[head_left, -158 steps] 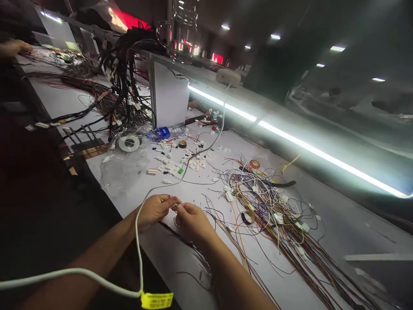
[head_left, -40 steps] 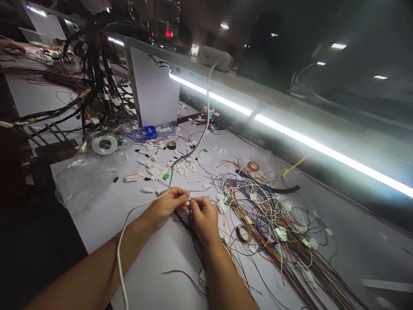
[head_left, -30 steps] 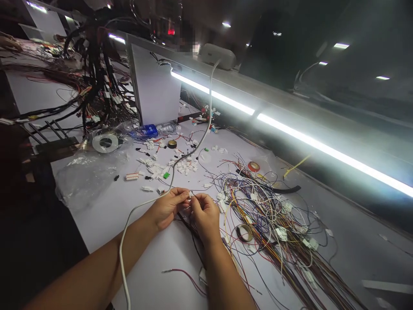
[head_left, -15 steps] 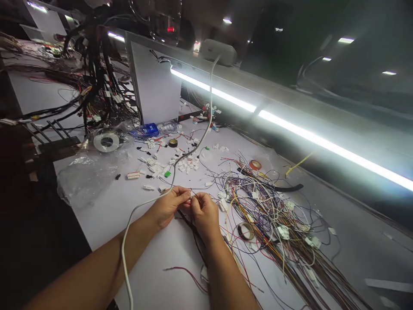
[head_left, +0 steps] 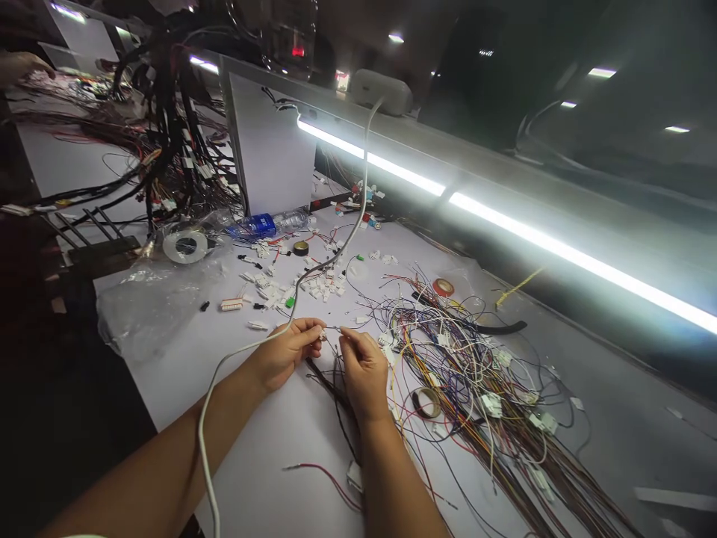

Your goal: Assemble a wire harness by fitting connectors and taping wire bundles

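Observation:
Above the near middle of the white table, my left hand (head_left: 291,350) pinches a small white connector (head_left: 323,335) between thumb and fingers. Close on its right, my right hand (head_left: 365,365) is closed on a thin dark wire (head_left: 332,327), whose tip points toward the connector. Tip and connector look slightly apart. Dark wires (head_left: 330,385) run down below my right hand along the forearm. A white cable (head_left: 246,347) crosses over my left wrist. Behind my hands lie loose white connectors (head_left: 328,284).
A large tangle of coloured wires (head_left: 448,359) with connectors spreads on the right, with a tape roll (head_left: 428,403) beside it. At left are a clear plastic bag (head_left: 157,299) and a plastic bottle (head_left: 261,225). A lit tube lamp (head_left: 504,220) runs along the back. Another person's hand (head_left: 22,66) shows far left.
My hands have drawn a little apart, the right one shifting right with the wire. The white connector now shows at my left fingertips. Another person's hand has come in at the far left.

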Motion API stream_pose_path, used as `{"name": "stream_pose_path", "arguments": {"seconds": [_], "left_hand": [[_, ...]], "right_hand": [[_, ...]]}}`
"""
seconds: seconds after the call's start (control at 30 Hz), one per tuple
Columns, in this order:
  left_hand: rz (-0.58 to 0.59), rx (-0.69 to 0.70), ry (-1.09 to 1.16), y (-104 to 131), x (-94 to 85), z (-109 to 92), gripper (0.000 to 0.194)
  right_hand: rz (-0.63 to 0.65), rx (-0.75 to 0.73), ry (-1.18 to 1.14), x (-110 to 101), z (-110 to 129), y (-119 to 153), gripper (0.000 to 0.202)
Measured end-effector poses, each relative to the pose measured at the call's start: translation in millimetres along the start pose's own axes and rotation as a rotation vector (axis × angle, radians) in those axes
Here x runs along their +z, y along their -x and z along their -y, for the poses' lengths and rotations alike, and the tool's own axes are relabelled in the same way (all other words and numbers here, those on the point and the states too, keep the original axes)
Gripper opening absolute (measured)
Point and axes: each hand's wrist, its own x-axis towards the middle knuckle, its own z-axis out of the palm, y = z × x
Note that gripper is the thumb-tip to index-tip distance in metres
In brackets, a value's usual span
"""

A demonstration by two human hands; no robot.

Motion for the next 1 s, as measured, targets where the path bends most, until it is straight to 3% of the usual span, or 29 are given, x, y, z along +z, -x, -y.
{"name": "stream_pose_path", "arguments": {"seconds": [0.17, 0.4, 0.53, 0.63, 0.8, 1.0], "left_hand": [[-0.045, -0.061, 0.129, 2.1, 5.1, -2.7, 0.012], [0.007, -0.091, 0.046, 1.5, 2.5, 0.3, 0.017], [-0.071, 0.049, -0.194, 0.3, 0.3, 4.4, 0.024], [-0.09, 0.136, -0.318, -0.1, -0.2, 5.7, 0.027], [-0.052, 0.009, -0.083, -1.4, -1.7, 5.0, 0.025], [0.017, -0.081, -0.002, -0.8, -2.9, 4.6, 0.022]], "right_hand": [[0.062, -0.105, 0.177, 2.0, 5.0, 2.5, 0.018], [0.051, -0.187, 0.339, 4.0, 3.2, 4.1, 0.018], [0.048, -0.267, 0.518, 4.4, 2.0, 4.3, 0.018], [0.043, -0.25, 0.499, 3.4, 1.9, 4.1, 0.018], [0.091, -0.232, 0.322, 2.4, 5.3, 4.6, 0.016], [0.069, -0.232, 0.372, 4.2, 3.8, 5.7, 0.015]]}}
